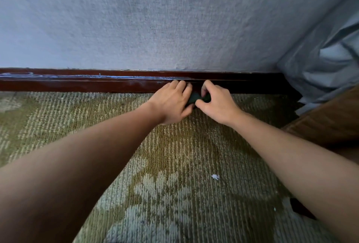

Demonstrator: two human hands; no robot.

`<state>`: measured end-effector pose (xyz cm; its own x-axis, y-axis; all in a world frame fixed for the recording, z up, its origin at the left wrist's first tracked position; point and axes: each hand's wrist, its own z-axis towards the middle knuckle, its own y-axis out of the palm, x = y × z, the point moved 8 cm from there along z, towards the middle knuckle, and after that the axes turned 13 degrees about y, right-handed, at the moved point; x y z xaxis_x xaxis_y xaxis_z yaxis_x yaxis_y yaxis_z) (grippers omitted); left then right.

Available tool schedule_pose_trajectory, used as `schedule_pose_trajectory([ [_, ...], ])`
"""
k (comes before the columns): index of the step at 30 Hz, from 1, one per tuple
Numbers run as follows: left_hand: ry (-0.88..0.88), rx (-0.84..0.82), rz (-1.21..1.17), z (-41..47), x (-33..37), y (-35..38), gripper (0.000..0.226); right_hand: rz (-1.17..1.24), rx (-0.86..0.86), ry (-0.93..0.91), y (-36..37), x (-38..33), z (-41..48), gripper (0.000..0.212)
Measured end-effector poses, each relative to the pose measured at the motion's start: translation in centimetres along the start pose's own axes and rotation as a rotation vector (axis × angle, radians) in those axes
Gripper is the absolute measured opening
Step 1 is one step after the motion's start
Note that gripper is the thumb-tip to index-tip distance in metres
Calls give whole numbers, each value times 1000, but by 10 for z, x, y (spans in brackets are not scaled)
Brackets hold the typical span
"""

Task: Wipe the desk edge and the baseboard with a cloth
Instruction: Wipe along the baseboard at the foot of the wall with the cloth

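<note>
A dark red-brown baseboard [81,83] runs along the foot of the grey wall, with pale streaks on its top ledge at the left. A small dark green cloth [196,98] sits bunched at the foot of the baseboard, mostly hidden between my hands. My left hand [172,102] lies over the cloth's left part, fingertips touching the baseboard, thumb curled under against the cloth. My right hand [215,102] pinches the cloth's right part between thumb and curled fingers. The desk edge is not in view.
Green-beige patterned carpet [165,184] covers the floor, with a white scrap [215,176] and a dark scrap [299,208] at the right. A grey curtain [326,58] hangs in the right corner. A brown wooden piece of furniture [330,122] stands at the right.
</note>
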<state>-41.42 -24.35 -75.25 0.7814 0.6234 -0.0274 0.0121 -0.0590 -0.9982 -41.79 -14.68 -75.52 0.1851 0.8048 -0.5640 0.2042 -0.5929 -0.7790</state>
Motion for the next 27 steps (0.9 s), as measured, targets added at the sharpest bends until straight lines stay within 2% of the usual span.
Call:
schedule_pose_trajectory([
  [10, 0, -40, 6, -4, 1, 1, 63, -73, 5, -37, 4, -5, -3, 20],
  [18, 34, -39, 16, -9, 4, 2, 40, -128, -87, -28, 15, -9, -7, 26],
  [24, 40, -65, 74, -10, 5, 3, 55, -170, -29, -47, 14, -12, -9, 21],
  [27, 19, -26, 51, -11, 5, -1, 54, -164, 11, -55, 9, -16, -8, 23],
])
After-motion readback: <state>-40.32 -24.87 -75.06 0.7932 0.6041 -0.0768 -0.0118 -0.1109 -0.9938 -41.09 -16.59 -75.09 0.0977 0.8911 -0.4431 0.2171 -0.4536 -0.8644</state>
